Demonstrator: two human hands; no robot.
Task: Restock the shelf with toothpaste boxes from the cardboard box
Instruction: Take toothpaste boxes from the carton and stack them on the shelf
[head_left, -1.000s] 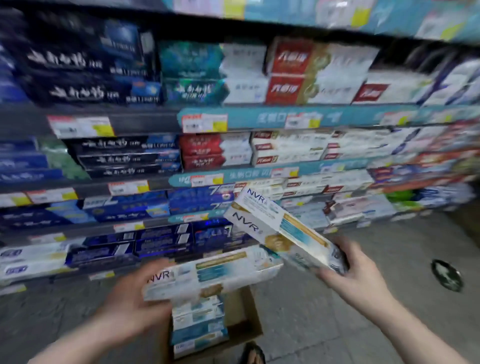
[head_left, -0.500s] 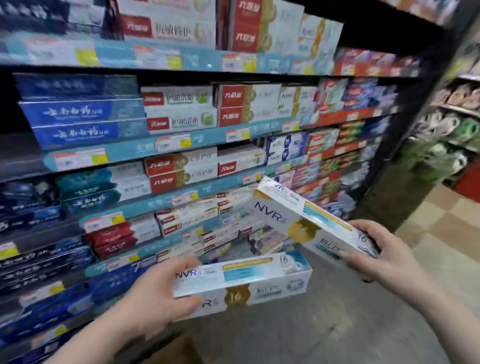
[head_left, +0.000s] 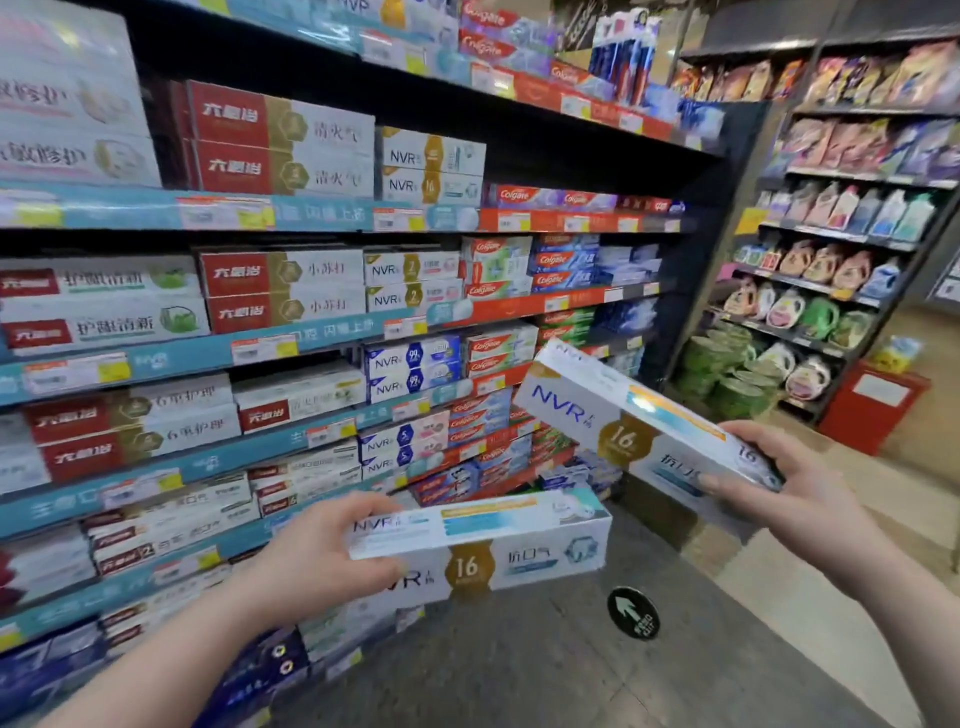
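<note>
Shelving (head_left: 291, 340) fills my left and centre, tier on tier of toothpaste with price strips along each edge. A second rack (head_left: 831, 291) of pouches and bottles stands at the far end of the aisle. The cardboard box is out of view. Matching stock (head_left: 431, 171), two white NVR cartons with the gold 16 badge, sits stacked on an upper tier between the red-and-white cartons and the Colgate row, well above the level of my hands. I carry two toothpaste boxes of that same kind, apart from each other. The lower box (head_left: 519, 540) lies near level, and my left hand (head_left: 311, 566) is wrapped round its left end. The upper box (head_left: 613, 415) is tilted, with its far end raised towards the shelving. My right hand (head_left: 795, 499) grips its near end, fingers curled across the printed face. In my judgement the step in hand is carrying both up to the matching stack. It is best done one box at a time, each brought level first, since a grip at one end lets the free end swing into neighbouring stock. The label should face out, the badge should line up with those below, and the front should sit flush above the price strip. I cannot tell the depth behind the stack. A round arrow sticker (head_left: 632, 613) marks the floor beneath the boxes.
</note>
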